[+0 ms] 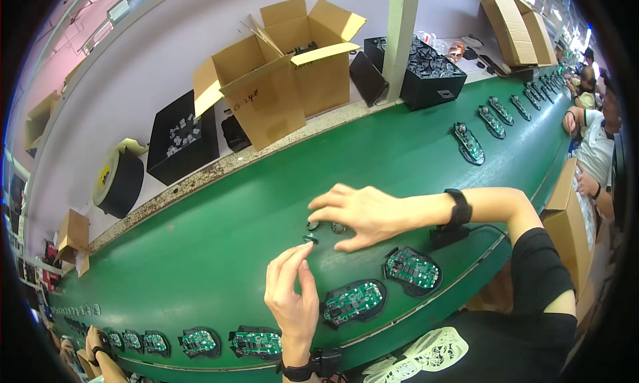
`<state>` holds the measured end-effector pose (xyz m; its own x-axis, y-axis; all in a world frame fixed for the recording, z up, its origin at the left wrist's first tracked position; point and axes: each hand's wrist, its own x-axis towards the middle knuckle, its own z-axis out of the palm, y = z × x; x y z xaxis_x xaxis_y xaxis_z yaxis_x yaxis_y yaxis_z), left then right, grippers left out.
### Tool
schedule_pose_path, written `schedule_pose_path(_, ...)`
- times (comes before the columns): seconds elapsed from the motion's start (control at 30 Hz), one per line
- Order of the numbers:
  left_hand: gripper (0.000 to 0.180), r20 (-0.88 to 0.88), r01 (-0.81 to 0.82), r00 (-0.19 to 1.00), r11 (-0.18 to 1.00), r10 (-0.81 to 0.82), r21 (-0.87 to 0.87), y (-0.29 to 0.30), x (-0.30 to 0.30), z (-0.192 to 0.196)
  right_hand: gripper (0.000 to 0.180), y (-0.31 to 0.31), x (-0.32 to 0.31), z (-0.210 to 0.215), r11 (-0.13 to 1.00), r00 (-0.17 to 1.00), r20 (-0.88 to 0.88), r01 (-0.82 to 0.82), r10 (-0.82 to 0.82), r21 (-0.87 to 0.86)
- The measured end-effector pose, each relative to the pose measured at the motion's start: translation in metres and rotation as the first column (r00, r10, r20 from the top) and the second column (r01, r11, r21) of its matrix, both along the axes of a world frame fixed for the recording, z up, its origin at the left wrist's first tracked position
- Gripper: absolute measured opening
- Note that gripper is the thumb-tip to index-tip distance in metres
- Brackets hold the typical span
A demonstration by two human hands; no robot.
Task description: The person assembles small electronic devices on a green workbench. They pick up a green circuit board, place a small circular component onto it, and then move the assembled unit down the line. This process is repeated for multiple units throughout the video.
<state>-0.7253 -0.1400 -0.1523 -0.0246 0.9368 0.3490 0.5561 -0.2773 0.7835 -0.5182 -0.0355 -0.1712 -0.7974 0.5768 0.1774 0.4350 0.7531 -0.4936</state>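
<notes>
My left hand [293, 293] is raised above the green belt, its thumb and forefinger drawn together. At their tips is a small green part [310, 238] with a dark edge, apparently a little circuit board. My right hand [363, 213] reaches in from the right, fingers spread, over small dark round parts [339, 228] lying on the belt. Another small round part [313, 224] shows beneath its fingertips. Close to my hands, on the near side, lie two mouse-shaped black shells with green circuit boards, a nearer one [354, 302] and a right one [413, 271].
Several more shells with boards line the belt [219, 250], including one [258, 343] left of my left wrist. Cardboard boxes [266, 107], a black bin of small parts [432, 83] and a black tray [183, 143] stand along the far ledge. Co-workers sit at both ends.
</notes>
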Motion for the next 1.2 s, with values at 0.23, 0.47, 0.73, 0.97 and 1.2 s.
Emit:
schedule_pose_path(0.23,0.032,-0.179,0.095,0.979,0.995,-0.098,-0.027,-0.005,0.011,0.009,0.050,-0.003,0.043,-0.011,0.990,0.992,0.010,0.127,-0.127,-0.060)
schedule_pose_path(0.47,0.060,-0.501,0.385,0.736,0.890,-0.455,-0.244,-0.039,0.048,0.014,0.038,0.006,0.017,-0.030,0.924,0.981,0.176,0.012,-0.086,0.383)
schedule_pose_path(0.73,0.062,-0.615,0.405,0.542,0.819,-0.573,-0.406,-0.060,0.071,0.004,0.025,0.005,0.061,0.004,0.977,0.981,0.003,0.193,-0.193,-0.091)
schedule_pose_path(0.97,0.066,-0.634,0.410,0.526,0.822,-0.567,-0.396,-0.062,0.093,-0.005,0.023,-0.063,0.137,0.024,0.901,0.912,0.086,0.409,-0.400,-0.143)
schedule_pose_path(1.2,0.065,-0.676,0.415,0.491,0.830,-0.550,-0.373,-0.062,0.098,-0.011,0.027,-0.102,0.144,0.020,0.767,0.851,0.023,0.485,-0.525,-0.420)
